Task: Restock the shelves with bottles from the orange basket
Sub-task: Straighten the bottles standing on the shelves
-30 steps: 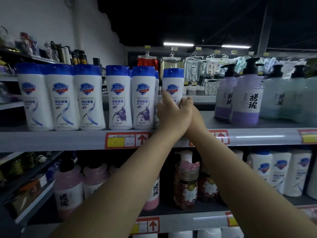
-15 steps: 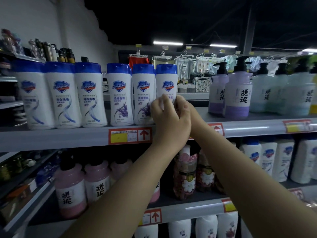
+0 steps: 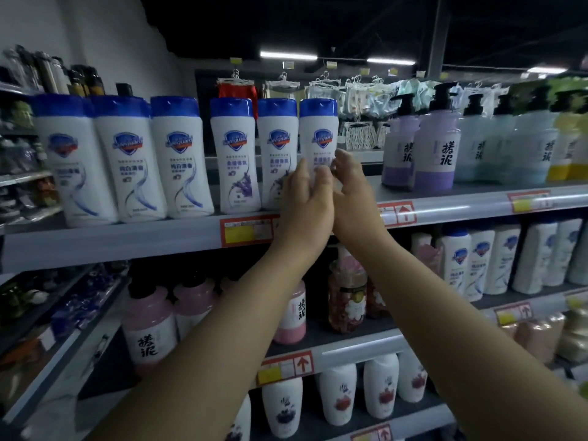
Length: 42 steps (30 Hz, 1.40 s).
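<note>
Head view: both arms reached up to the top shelf (image 3: 127, 240); the left hand (image 3: 305, 205) was raised with its fingers (image 3: 302, 173) straight and loosely spread, lying against the front of the white bottle (image 3: 318, 132); the right hand (image 3: 351, 189) was just beside it, wrists nearly touching, fingers softly curved and gripping nothing I could make out. That bottle stood upright, blue-capped, rightmost in its row at the shelf's front edge; its shield logo read Safeguard, the smaller print blurred. Right of it, purple pump bottles (image 3: 437, 154) carried bold black Chinese characters; a red price tag (image 3: 245, 229) sat on the shelf lip.
</note>
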Each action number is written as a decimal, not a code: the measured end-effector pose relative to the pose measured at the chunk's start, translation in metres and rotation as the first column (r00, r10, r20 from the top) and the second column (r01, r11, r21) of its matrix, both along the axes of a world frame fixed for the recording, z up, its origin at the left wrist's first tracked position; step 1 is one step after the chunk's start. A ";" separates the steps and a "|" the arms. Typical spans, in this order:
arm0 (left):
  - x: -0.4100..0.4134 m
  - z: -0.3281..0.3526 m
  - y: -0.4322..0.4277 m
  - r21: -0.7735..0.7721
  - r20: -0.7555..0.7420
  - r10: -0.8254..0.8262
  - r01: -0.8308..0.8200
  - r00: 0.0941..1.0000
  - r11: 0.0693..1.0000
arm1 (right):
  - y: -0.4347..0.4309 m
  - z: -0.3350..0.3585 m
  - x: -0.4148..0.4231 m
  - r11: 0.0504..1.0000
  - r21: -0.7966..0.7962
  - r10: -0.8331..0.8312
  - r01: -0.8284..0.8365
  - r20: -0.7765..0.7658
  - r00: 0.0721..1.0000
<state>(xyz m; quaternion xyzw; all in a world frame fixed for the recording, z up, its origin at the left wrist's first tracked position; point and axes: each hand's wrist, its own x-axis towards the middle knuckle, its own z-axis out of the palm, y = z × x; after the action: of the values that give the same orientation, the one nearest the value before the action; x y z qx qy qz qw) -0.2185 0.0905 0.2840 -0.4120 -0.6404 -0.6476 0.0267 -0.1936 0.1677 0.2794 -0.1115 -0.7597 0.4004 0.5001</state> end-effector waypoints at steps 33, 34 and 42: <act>0.091 -0.143 0.031 -0.117 0.363 0.036 0.007 0.931 0.993 | 0.029 -0.153 0.119 0.933 -0.339 0.199 -0.124 0.196 0.960; 0.089 -0.149 0.034 -0.134 0.372 0.048 0.003 0.927 0.991 | 0.033 -0.159 0.118 0.924 -0.360 0.211 -0.128 0.202 0.956; 0.051 -0.186 0.059 -0.237 0.336 0.148 -0.069 0.930 0.969 | 0.069 -0.192 0.085 0.896 -0.436 0.194 -0.080 0.225 0.955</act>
<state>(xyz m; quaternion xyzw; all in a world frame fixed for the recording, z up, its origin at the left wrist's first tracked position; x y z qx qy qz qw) -0.1680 0.1499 0.0979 -0.2542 -0.7248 -0.6328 -0.0980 -0.1088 0.2363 0.0878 -0.2147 -0.7205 0.5713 0.3293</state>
